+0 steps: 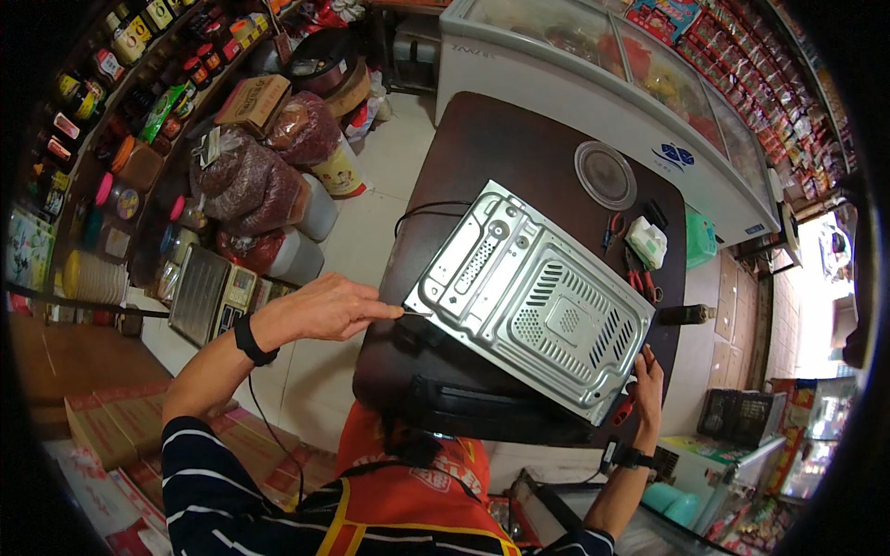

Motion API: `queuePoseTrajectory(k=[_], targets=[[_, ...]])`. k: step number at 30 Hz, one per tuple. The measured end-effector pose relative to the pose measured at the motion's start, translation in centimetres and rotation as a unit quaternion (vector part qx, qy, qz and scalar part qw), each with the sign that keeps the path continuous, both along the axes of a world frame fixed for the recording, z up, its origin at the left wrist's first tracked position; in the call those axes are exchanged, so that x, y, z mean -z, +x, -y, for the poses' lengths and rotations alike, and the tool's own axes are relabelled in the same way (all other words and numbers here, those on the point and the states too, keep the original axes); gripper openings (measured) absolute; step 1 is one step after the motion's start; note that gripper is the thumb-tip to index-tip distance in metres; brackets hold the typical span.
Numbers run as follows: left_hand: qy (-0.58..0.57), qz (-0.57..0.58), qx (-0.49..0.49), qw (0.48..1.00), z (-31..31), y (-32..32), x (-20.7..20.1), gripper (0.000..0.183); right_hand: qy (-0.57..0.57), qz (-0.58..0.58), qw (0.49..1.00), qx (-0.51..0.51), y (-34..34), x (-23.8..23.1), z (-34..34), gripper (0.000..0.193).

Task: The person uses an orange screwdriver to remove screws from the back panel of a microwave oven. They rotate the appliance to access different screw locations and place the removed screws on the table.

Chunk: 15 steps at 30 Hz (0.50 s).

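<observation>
Panel: silver vented panel (565, 278), lying aslant over the middle of the tabletop (501, 139), ribs and slots facing up.
Left grip: left hand (324, 308) with thumb and fingers pinched together on a slim tool (415, 312), its tip at the panel's left corner.
Right grip: right hand (646, 382) at the panel's right end, fingers against the edge; cannot tell whether they clamp it.
Near edge: long black piece (491, 406) beside the panel.
Far side: round clear plate (605, 176), red-handled pliers (612, 230), white-and-green packet (646, 243).
Beyond: glass-topped freezer (542, 79) behind the tabletop; flat-topped scale (199, 285) to the left.
</observation>
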<state>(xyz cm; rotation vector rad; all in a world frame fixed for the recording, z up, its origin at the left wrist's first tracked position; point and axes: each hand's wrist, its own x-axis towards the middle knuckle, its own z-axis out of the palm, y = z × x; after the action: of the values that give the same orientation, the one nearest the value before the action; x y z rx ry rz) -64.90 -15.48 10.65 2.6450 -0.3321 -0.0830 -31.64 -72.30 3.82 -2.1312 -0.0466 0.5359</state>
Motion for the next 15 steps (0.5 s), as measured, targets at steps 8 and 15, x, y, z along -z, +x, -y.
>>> queuePoseTrajectory(k=[8,15], targets=[[0.118,-0.031,0.028,0.992,1.1,1.2,-1.3,0.049,-0.021,-0.002,1.0,-0.019,-0.3,-1.2,-0.9,0.05],[0.031,-0.04,0.056,0.997,-1.7,1.8,-0.2,0.044,0.023,0.016,0.999,-0.037,-0.5,-0.7,-0.8,0.047]])
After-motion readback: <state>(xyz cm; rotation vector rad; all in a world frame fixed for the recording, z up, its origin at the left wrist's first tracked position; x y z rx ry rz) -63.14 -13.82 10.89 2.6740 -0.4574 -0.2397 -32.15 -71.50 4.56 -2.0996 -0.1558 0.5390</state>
